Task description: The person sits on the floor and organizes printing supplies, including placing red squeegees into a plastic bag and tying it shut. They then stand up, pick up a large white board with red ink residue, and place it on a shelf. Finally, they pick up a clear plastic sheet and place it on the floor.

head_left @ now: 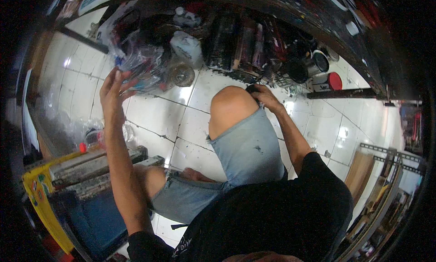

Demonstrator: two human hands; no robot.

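White-tiled floor (150, 114); plastic bag (144, 60) beside left fingers (117, 77), long axis unclear.

Two hands (113, 88) (267, 98), one red-ended can (329, 82), one yellow panel (47, 218)

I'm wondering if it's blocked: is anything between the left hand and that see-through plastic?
Nothing visible is: the left hand is right beside the clear plastic, fingers toward it. I can't tell whether they touch.

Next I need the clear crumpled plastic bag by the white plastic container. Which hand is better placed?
Left hand, probably: it is close beside the clear crumpled plastic bag, while the right hand sits beyond the bare bent knee.
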